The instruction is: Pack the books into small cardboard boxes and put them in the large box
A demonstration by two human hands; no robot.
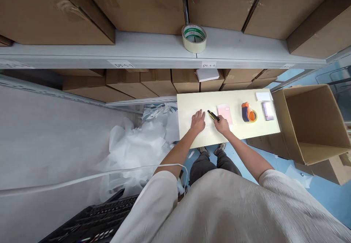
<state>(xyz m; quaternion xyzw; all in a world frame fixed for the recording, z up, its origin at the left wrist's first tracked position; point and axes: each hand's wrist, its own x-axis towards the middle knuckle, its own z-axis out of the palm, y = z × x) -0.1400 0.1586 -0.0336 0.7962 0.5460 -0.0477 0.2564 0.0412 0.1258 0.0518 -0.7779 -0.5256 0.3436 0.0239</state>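
My left hand [198, 121] lies flat on the pale tabletop [189, 102], fingers stretched away from me. Under or beside it there may be a thin clear sheet, but I cannot make it out. In my right hand [222, 125] is a black and yellow utility knife [213, 115], its front end pointing up and left toward the left hand. Just past the right hand lies a flat pink packet [225, 113]. Farther right on the table stands an orange and dark blue tape dispenser [247, 112] with a yellowish roll.
An open cardboard box [315, 122] stands at the table's right end. White foam wrapping [139, 148] heaps on the left. Behind the table, a shelf [153, 47] carries cartons and a tape roll [194, 39]. A white cable [109, 173] crosses my left arm.
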